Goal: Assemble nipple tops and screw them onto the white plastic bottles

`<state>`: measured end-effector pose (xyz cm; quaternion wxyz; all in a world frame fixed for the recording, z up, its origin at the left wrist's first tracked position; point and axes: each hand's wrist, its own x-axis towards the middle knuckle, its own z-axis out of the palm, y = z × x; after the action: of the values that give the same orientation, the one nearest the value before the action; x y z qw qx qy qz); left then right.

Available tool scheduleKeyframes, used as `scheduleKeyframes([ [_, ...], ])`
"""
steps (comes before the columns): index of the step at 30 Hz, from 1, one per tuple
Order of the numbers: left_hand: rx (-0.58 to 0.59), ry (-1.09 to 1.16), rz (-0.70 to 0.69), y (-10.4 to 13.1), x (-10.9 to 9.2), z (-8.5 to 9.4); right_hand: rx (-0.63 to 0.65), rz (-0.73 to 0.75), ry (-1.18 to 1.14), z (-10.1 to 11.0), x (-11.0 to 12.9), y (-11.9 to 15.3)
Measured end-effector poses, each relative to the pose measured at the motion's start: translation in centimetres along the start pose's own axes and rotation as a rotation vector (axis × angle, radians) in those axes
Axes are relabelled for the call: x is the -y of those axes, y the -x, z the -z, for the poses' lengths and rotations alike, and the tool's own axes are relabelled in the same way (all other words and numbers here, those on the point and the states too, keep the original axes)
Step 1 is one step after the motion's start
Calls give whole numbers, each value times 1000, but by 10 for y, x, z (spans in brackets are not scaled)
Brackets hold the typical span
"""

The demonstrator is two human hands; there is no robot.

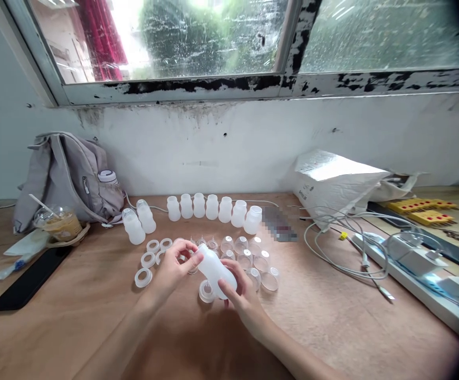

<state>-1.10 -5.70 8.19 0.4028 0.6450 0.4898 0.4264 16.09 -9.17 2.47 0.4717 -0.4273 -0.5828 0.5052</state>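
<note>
My right hand (245,298) is wrapped round the body of a white translucent baby bottle (217,272), which tilts with its neck up and to the left. At that neck, my left hand (180,261) is closed, its thumb and fingertips pinching the rim. Just below the bottle, a ring with a nipple (206,291) lies on the table, partly covered. Several white collar rings (143,277) lie left of my left hand. Clear dome caps (269,279) stand right of and behind my right hand. Some nipples (212,244) sit behind the bottle, partly hidden.
A row of open bottles (212,207) stands near the wall; two capped bottles (133,227) stand to its left. A backpack (67,179), iced drink (61,224) and black phone (31,279) are at left. Cables (312,240), a power strip (407,279) and a foil bag (332,184) occupy the right.
</note>
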Motion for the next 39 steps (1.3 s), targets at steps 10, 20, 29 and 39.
scheduleKeyframes([
  [10,-242,-631,-277,-65,-48,86,-29,372,484,4,-15,-3],
  [20,-226,-1184,4,-119,6,101,90,411,695,-2,-20,0],
  [29,-255,-1204,60,-135,38,91,57,405,707,-2,-21,-1],
  [39,-286,-1225,72,-144,45,87,107,366,738,-4,-22,0],
])
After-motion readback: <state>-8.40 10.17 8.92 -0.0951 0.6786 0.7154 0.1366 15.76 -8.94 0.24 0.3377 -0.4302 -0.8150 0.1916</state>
